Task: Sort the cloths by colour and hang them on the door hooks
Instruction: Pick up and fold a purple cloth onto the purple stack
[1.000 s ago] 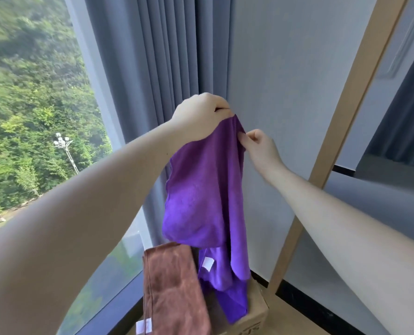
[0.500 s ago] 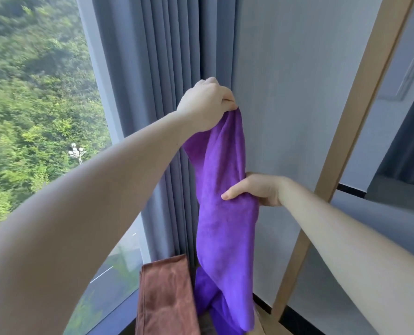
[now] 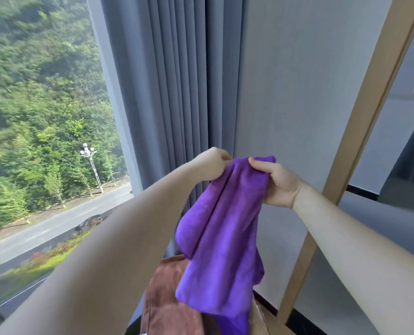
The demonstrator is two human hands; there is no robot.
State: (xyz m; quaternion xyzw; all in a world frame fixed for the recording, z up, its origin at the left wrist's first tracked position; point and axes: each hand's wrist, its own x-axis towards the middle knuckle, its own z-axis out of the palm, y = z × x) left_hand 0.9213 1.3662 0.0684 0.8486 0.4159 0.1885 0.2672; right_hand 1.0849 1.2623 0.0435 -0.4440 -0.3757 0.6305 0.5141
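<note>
My left hand point(image 3: 213, 165) and right hand point(image 3: 279, 183) grip the plush purple cloth point(image 3: 225, 243). Its folds hang before a brown cloth point(image 3: 167, 308).

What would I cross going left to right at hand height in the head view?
In order: window → grey curtain → left hand → purple cloth, gripped at its top by both hands → right hand → grey wall → wooden frame.
</note>
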